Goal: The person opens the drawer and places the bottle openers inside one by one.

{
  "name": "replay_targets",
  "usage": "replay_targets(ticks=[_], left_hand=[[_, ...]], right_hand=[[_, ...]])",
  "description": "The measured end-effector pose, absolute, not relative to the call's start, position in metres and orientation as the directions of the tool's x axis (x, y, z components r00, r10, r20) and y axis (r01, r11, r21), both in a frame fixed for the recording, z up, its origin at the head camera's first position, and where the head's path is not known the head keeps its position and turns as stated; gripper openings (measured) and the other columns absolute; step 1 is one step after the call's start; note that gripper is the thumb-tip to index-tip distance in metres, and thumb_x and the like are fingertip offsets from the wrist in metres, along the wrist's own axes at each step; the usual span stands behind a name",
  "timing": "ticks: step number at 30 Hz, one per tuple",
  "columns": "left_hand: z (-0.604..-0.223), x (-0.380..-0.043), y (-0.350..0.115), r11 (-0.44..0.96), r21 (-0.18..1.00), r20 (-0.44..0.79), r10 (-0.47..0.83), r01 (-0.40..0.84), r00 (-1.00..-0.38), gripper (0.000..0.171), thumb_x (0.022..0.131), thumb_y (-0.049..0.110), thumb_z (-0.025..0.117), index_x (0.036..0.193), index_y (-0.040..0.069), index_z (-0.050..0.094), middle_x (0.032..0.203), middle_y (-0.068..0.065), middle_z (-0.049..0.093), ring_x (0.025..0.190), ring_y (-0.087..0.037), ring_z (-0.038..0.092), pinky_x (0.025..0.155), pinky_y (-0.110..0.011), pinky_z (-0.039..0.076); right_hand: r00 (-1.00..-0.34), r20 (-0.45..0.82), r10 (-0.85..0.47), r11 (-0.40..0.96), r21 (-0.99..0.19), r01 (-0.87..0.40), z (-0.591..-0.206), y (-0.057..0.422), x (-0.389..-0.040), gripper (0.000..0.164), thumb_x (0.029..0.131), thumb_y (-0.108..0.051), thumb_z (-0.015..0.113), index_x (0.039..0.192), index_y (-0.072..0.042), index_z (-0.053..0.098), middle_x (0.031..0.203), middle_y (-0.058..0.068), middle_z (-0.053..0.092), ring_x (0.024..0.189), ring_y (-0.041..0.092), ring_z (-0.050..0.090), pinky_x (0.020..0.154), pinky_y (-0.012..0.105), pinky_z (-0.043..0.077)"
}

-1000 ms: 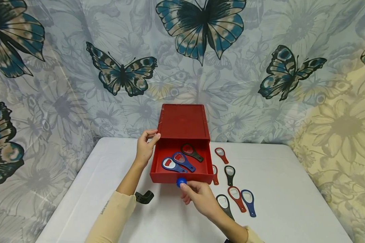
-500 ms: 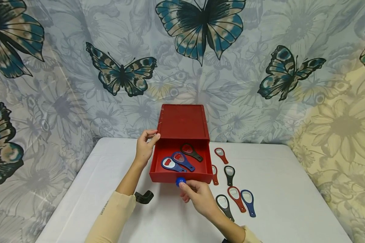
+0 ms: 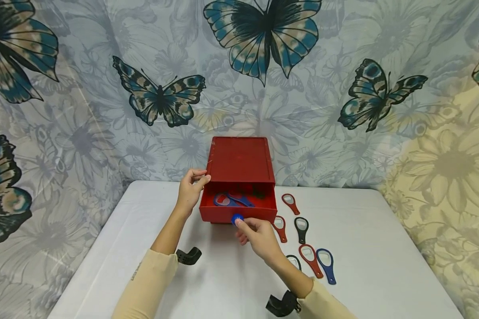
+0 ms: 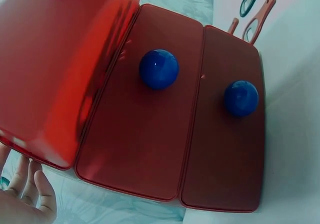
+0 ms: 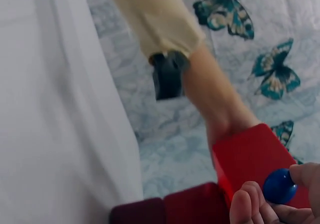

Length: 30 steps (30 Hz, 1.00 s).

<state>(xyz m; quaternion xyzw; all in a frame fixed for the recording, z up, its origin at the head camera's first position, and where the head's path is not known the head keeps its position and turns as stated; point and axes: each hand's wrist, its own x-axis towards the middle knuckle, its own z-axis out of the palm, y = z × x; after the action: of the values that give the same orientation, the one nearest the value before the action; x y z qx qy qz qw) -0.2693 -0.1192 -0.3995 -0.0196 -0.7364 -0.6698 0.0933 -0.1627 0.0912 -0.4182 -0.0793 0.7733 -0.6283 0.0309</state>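
A red drawer cabinet [image 3: 241,159] stands at the back of the table, its top drawer [image 3: 259,215] partly pulled out. My right hand [image 3: 261,239] pinches the drawer's blue knob [image 3: 237,219] between thumb and fingers; the right wrist view shows this knob [image 5: 279,186] up close. With its fingers and thumb, my left hand [image 3: 189,192] touches the cabinet's left side near the front edge. Blue bottle openers [image 3: 245,202] lie inside the drawer, and a dark one is in shadow farther back. Below, two closed drawers [image 4: 135,134] with blue knobs show in the left wrist view.
Right of the cabinet lie several bottle openers, among them a red one [image 3: 290,204], a black one [image 3: 301,229] and a blue one [image 3: 326,266]. My right forearm partly covers another black one [image 3: 293,261]. A butterfly-print cloth [image 3: 303,155] hangs behind the table.
My right hand has pushed the drawer partway in, away from me, so less of its inside and the openers shows. The left hand stays at the cabinet's side.
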Motion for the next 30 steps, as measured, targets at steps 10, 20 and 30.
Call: replay_targets(ticks=[10, 20, 30], left_hand=[[-0.397, -0.27, -0.118, 0.075, 0.988, 0.138, -0.091, 0.132, -0.986, 0.029, 0.093, 0.014, 0.064, 0.117, 0.0, 0.056, 0.128, -0.012, 0.056, 0.089, 0.0, 0.055, 0.081, -0.026, 0.045], [-0.396, -0.269, -0.118, 0.079, 0.987, 0.147, -0.103, 0.14, -0.984, 0.019, 0.093, 0.013, 0.06, 0.106, 0.0, 0.057, 0.128, -0.013, 0.059, 0.094, -0.005, 0.055, 0.088, -0.037, 0.045], [-0.402, -0.269, -0.12, 0.104, 0.976, 0.2, -0.101, 0.189, -0.975, 0.025, 0.093, 0.013, 0.063, 0.113, 0.0, 0.058, 0.126, -0.012, 0.058, 0.094, -0.009, 0.054, 0.08, -0.025, 0.043]], right_hand=[[-0.992, 0.061, -0.107, 0.194, -0.978, -0.081, -0.417, 0.089, -0.215, 0.034, 0.096, -0.026, 0.062, 0.094, 0.006, 0.07, 0.074, 0.018, 0.069, 0.063, 0.024, 0.066, 0.059, 0.026, 0.057], [-0.996, 0.035, -0.086, 0.155, -0.987, -0.048, -0.416, 0.088, -0.235, 0.037, 0.096, -0.028, 0.062, 0.096, 0.008, 0.07, 0.074, 0.016, 0.068, 0.058, 0.013, 0.062, 0.059, 0.025, 0.057], [-0.996, -0.047, -0.08, 0.13, -0.991, 0.036, -0.434, 0.092, -0.23, 0.043, 0.092, -0.037, 0.066, 0.098, 0.005, 0.071, 0.071, 0.008, 0.067, 0.06, 0.013, 0.062, 0.061, 0.026, 0.057]])
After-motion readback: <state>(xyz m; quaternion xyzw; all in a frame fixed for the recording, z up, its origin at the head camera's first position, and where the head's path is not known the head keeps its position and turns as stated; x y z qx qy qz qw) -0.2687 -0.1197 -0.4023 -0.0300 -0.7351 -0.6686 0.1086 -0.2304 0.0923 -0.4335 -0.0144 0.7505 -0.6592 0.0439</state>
